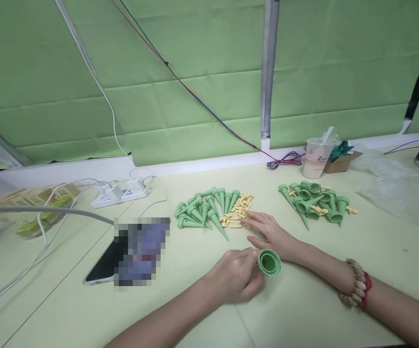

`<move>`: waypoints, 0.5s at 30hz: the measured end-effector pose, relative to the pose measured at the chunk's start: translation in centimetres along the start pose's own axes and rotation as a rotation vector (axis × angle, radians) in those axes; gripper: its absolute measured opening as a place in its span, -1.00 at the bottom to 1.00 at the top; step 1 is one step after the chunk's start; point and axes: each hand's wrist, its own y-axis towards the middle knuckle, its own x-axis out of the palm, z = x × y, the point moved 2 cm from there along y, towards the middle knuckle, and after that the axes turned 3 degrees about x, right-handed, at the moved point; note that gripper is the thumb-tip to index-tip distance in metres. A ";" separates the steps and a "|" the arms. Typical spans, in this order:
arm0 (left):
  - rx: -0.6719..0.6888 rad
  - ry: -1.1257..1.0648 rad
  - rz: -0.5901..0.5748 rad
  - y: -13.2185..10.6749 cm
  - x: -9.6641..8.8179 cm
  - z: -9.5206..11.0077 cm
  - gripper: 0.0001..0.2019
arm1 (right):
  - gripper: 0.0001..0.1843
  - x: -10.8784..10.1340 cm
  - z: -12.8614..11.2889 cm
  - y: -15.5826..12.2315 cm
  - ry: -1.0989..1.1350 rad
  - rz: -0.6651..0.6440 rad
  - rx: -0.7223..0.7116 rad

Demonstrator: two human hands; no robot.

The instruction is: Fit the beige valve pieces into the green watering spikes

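Observation:
My left hand is closed around a green plastic cone-shaped spike, its open round end turned up toward me. Just beyond it, my right hand reaches out with fingers apart, the fingertips at the near edge of a heap of small yellow plastic pieces. Whether a fingertip presses on one of them is hard to make out. Beside that heap, to the left, lie several more green spikes. A second pile of green spikes with yellow pieces among them is off to the right.
A phone, partly blurred, lies on the left beside a white power strip with cables. At the back right stand a plastic drink cup with a straw and a small cardboard box. Clear plastic bags lie far right.

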 end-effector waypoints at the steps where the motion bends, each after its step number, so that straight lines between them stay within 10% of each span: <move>1: 0.000 0.010 -0.004 0.0 0.0 0.0 -0.88 | -0.49 0.0 0.1 0.0 -0.011 -0.001 0.002; 15: -0.027 0.010 -0.046 0.0 0.0 -0.2 -0.85 | -0.66 0.6 1.0 0.3 0.064 0.070 -0.048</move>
